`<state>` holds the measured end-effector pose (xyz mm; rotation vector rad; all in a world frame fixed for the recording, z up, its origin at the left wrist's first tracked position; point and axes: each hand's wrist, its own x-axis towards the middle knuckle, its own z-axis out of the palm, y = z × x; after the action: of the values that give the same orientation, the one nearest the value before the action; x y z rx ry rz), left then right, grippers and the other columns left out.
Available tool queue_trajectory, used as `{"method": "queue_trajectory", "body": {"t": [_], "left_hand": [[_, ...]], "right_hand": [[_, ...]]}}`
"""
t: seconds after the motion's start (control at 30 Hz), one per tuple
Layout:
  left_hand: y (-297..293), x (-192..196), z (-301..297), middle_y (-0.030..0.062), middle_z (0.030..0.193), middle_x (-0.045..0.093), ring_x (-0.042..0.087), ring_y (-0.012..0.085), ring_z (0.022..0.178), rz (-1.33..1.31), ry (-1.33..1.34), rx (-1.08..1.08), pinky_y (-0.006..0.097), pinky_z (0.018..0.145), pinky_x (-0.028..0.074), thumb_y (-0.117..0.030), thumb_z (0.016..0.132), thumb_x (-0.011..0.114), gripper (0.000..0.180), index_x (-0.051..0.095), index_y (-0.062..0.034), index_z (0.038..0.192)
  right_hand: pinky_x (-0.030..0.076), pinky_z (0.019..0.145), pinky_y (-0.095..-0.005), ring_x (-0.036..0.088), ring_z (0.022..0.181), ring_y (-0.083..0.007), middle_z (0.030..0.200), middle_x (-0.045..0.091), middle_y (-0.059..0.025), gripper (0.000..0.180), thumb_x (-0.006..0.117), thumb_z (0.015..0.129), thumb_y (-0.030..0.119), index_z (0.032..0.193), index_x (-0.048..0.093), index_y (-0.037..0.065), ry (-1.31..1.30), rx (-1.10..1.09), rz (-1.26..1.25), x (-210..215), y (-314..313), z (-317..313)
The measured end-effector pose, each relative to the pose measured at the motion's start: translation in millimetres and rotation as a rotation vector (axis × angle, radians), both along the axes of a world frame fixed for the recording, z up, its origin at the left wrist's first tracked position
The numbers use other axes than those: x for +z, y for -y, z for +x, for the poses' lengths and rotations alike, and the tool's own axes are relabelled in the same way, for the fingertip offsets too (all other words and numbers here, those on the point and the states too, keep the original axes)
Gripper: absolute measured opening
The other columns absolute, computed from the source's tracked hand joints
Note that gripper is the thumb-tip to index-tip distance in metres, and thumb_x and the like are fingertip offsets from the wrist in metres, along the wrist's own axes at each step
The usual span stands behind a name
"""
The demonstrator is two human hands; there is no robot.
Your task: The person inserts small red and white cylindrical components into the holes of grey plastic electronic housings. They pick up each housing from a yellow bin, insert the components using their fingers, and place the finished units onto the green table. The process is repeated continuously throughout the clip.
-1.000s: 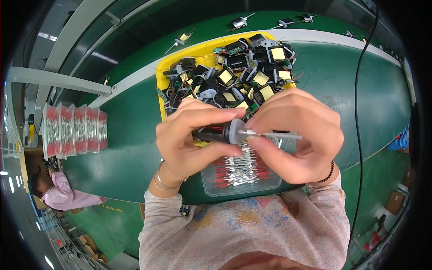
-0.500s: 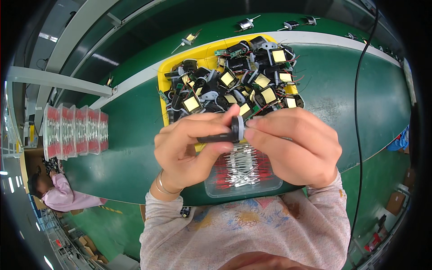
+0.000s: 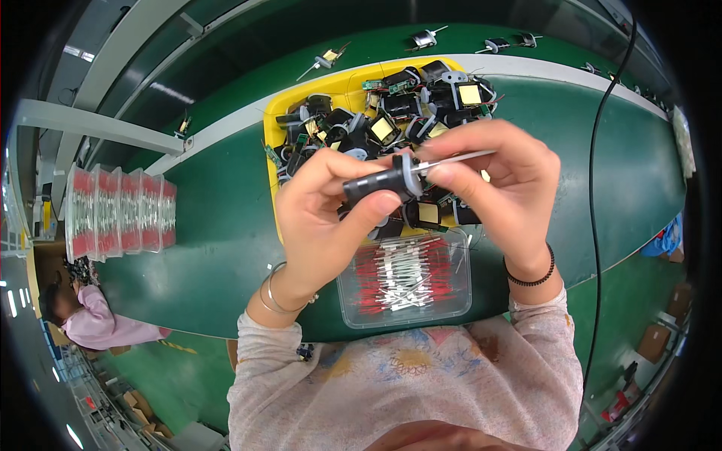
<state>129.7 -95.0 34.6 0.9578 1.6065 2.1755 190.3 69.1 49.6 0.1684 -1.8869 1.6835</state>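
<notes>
My left hand [image 3: 323, 199] is closed round a black cylindrical part [image 3: 374, 186] with a grey collar at its right end, held above the table. A thin whitish rod [image 3: 474, 155] runs from that collar toward the right. Fingertips of my right hand [image 3: 505, 184] pinch the rod close to the collar; whether its tip is inside the part I cannot tell. Behind my hands, a yellow bin [image 3: 272, 124] holds many similar black parts with grey collars, cream pads and thin wires. Below my hands, a clear plastic tray [image 3: 347, 310] contains many thin white-and-red pieces.
Stacked clear trays [image 3: 120, 213] with red-and-white pieces stand on the green table [image 3: 218, 195] at left. Beyond a pale rail, rod-fitted parts [image 3: 424, 38] lie on a green surface. A black cable [image 3: 596, 188] hangs at right. Another person [image 3: 105, 316] is at far left.
My right hand has shifted up, its fingers turned, and the thin rod now shows at the collar. The black part has tilted and moved slightly up; the clear tray is less covered.
</notes>
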Motion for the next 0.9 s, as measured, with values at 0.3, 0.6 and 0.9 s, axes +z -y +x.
{"method": "queue_trajectory", "body": {"t": [0.3,0.6,0.9], "left_hand": [[2.5,0.7,9.9,0.012,0.084,0.063,0.059,0.0097,0.077,0.027,-0.051,0.007,0.021,0.072,0.046,0.003,0.076,0.063,0.019,0.05,0.005,0.09],[1.3,-6.3,0.0,0.0138,0.089,0.062,0.059,0.0111,0.081,0.092,0.141,-0.084,0.021,0.072,0.046,-0.001,0.079,0.061,0.019,0.049,0.0029,0.094],[1.2,-8.3,-15.8,0.0088,0.102,0.045,0.042,0.0163,0.099,0.008,-0.008,-0.096,0.031,0.089,0.032,-0.016,0.076,0.065,0.018,0.058,-0.0024,0.085]], "right_hand": [[0.05,0.055,-0.0218,0.062,0.062,-0.014,0.072,0.064,-0.0099,0.009,0.065,0.067,-0.007,0.074,0.064,-0.003,-0.133,-0.016,0.161,-3.4,3.2,4.8],[0.052,0.065,-0.0257,0.063,0.073,-0.0173,0.083,0.064,-0.01,0.022,0.07,0.065,-0.001,0.086,0.063,-0.002,-0.088,0.018,-0.102,-6.5,7.5,-3.3],[0.05,0.07,-0.0319,0.063,0.078,-0.0243,0.086,0.064,-0.014,0.035,0.073,0.057,0.003,0.089,0.062,-0.003,-0.229,-0.057,0.523,-8.4,2.0,-7.9]]}}
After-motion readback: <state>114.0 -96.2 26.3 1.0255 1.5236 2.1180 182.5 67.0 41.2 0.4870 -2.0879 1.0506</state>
